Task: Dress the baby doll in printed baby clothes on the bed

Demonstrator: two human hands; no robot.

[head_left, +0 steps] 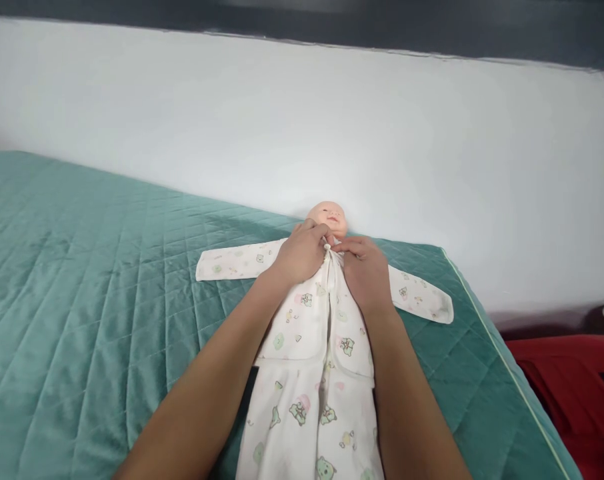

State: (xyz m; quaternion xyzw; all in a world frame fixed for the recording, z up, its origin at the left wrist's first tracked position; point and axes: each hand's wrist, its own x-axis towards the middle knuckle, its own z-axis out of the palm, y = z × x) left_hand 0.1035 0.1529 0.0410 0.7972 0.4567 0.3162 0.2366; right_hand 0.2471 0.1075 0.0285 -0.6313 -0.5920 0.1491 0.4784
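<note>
**Head view: two hands at the collar of a doll's printed suit**

Head camera, looking forward and down. Largest in the field is a white wall (332, 127), filling the upper half from 9 to 3 o'clock, with a dark band along its top edge. Below it, a teal quilted bedcover (82, 280) spreads from 9 o'clock across to 5 o'clock, its pale-piped edge running down toward the lower right. A red object (572, 393) lies beside the bed at 4 o'clock; what it is cannot be told.

On the cover, at the centre and running down to 6 o'clock, lies a doll on its back, dressed in a white baby suit (312, 373) printed with small green animal figures. The sleeves are spread flat toward 9 and 3 o'clock. The doll's head (328, 217) shows just above the hands, at 12 o'clock of the suit, close to the wall.

Both forearms enter from the bottom edge and meet at the collar. The left hand (302, 253) is curled, fingertips pinching the left front edge of the suit at the neck. The right hand (365, 270) is likewise curled, fingertips gripping the right front edge. The fingertips of the two hands touch at a small fastener (327, 247) on the neckline.
</note>
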